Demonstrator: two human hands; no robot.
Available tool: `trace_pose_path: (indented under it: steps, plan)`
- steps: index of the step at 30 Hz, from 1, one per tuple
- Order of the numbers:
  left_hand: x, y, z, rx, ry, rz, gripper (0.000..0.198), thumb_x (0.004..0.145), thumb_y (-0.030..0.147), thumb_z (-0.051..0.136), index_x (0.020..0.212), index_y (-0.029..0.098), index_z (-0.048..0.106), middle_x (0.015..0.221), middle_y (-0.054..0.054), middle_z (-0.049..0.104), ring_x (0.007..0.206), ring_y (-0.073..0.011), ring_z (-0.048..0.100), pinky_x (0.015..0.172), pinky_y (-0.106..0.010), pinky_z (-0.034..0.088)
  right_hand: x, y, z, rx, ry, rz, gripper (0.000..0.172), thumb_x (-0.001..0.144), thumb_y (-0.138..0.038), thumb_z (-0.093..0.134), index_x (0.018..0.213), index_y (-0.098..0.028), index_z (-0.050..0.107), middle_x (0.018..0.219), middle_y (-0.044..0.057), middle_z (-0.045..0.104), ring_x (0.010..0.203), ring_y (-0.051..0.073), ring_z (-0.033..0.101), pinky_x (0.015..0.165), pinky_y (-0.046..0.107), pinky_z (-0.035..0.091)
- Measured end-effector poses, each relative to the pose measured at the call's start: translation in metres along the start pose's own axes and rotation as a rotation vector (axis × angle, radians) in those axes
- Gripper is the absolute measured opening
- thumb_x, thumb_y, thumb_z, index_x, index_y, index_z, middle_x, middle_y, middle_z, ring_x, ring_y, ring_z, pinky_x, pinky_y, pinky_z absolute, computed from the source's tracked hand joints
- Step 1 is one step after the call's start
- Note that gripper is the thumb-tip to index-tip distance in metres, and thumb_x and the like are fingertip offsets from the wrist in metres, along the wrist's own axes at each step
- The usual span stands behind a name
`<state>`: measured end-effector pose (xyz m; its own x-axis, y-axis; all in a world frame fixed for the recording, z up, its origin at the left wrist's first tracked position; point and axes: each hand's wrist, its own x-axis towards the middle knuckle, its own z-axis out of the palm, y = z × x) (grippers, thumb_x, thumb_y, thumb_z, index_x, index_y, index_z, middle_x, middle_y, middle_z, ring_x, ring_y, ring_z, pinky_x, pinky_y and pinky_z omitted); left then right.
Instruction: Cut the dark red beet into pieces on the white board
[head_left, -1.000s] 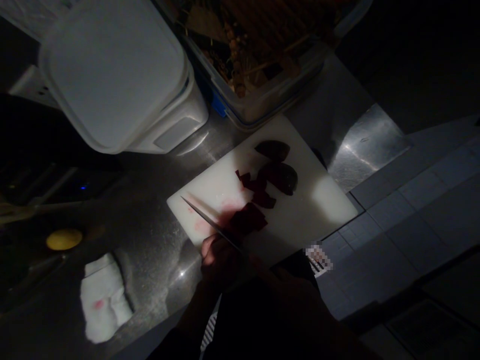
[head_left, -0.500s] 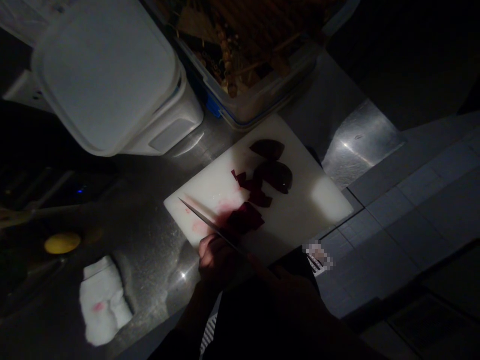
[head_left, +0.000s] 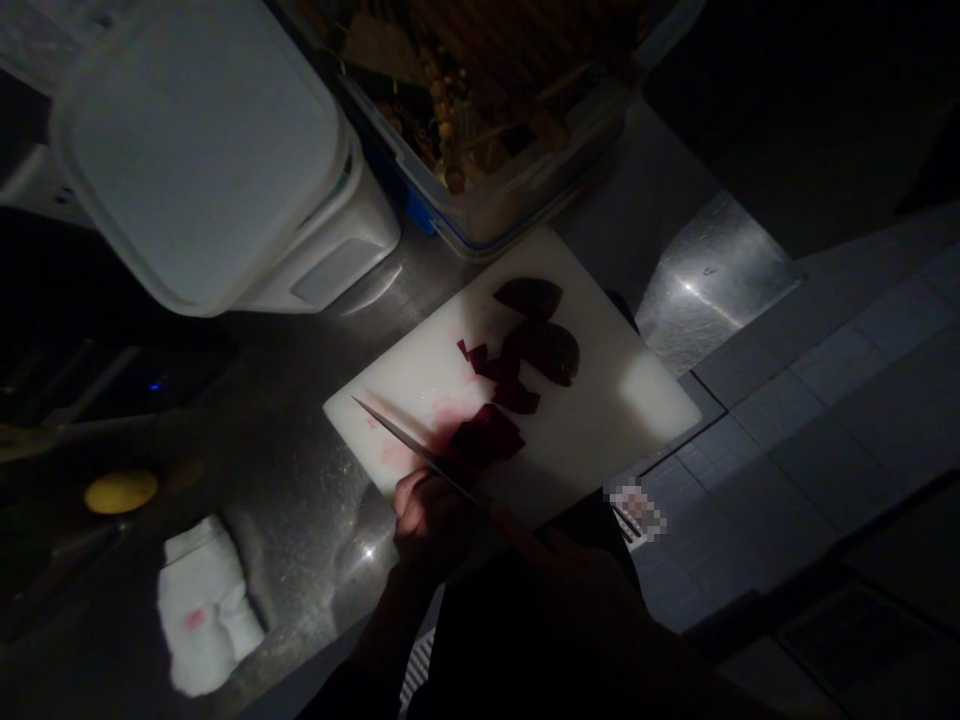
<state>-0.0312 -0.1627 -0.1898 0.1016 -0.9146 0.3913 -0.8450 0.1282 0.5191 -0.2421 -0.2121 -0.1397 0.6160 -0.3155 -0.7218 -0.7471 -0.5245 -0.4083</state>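
Observation:
A white cutting board (head_left: 592, 430) lies at an angle on the metal counter. My right hand (head_left: 551, 565), very dark, grips a long-bladed knife (head_left: 401, 435) whose tip points to the board's left corner. Close behind the blade, my left hand (head_left: 426, 515) is curled at the board's near edge; what its fingers hold is hidden in shadow. Just beyond the knife sits a clump of dark red cut beetroot (head_left: 487, 435), with red juice stains beside it. Farther back are smaller beetroot pieces (head_left: 514, 385) and two larger, unsliced-looking chunks (head_left: 551, 350).
A white lidded tub (head_left: 202, 150) stands at the back left. Behind the board is a clear plastic container (head_left: 510, 215) with brown items. A folded, red-stained white cloth (head_left: 206, 610) and a yellow oval object (head_left: 120, 492) lie left on the counter (head_left: 315, 510). Lighting is dim.
The view has shifted slightly, so everything sits a little farther left. Both hands, the knife and the beetroot keep nearly the same places on the board.

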Motion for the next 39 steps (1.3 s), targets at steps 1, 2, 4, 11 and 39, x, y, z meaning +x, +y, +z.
trace_pose_path:
  steps: [1, 2, 4, 11, 39]
  plan:
    - [0.0003, 0.0000, 0.0001, 0.004, 0.004, 0.005, 0.010, 0.077, 0.014, 0.065, 0.084, 0.020, 0.062, 0.091, -0.005, 0.065, 0.099, -0.0221, 0.059, 0.082, -0.035, 0.051, -0.0001, 0.0004, -0.0008, 0.003, -0.004, -0.004, 0.085, 0.079, -0.006, 0.040, 0.153, -0.034, 0.009, 0.089, 0.002, 0.062, 0.053, 0.008, 0.043, 0.049, 0.021, 0.022]
    - [0.0004, -0.0002, 0.0003, 0.007, 0.010, 0.006, 0.011, 0.077, 0.014, 0.066, 0.085, 0.020, 0.062, 0.091, -0.005, 0.065, 0.098, -0.0219, 0.060, 0.082, -0.035, 0.051, -0.0003, 0.0007, -0.0016, 0.007, -0.008, -0.010, 0.086, 0.079, -0.006, 0.041, 0.153, -0.035, 0.009, 0.090, 0.003, 0.062, 0.054, 0.008, 0.044, 0.049, 0.021, 0.022]
    - [0.0003, -0.0011, 0.0006, 0.016, 0.007, 0.010, 0.012, 0.076, 0.015, 0.066, 0.086, 0.021, 0.063, 0.090, -0.004, 0.065, 0.097, -0.0219, 0.060, 0.082, -0.036, 0.051, -0.0006, 0.0011, -0.0029, 0.012, -0.015, -0.015, 0.086, 0.078, -0.007, 0.041, 0.153, -0.035, 0.010, 0.093, 0.003, 0.062, 0.055, 0.008, 0.045, 0.050, 0.022, 0.023]
    - [0.0009, -0.0007, 0.0005, 0.020, 0.009, 0.005, 0.014, 0.076, 0.012, 0.065, 0.086, 0.021, 0.062, 0.091, -0.004, 0.063, 0.098, -0.0220, 0.059, 0.081, -0.035, 0.051, -0.0007, 0.0016, -0.0036, 0.012, -0.025, -0.005, 0.085, 0.080, -0.007, 0.041, 0.153, -0.035, 0.009, 0.087, 0.001, 0.059, 0.053, 0.008, 0.043, 0.048, 0.022, 0.022]
    - [0.0005, 0.0000, 0.0000, 0.051, 0.008, 0.005, 0.011, 0.076, 0.012, 0.065, 0.082, 0.021, 0.064, 0.090, -0.005, 0.063, 0.098, -0.0226, 0.060, 0.081, -0.035, 0.051, -0.0005, 0.0042, 0.0025, 0.014, -0.002, 0.002, 0.087, 0.081, -0.008, 0.040, 0.153, -0.039, 0.004, 0.087, 0.002, 0.060, 0.053, 0.008, 0.045, 0.050, 0.022, 0.025]
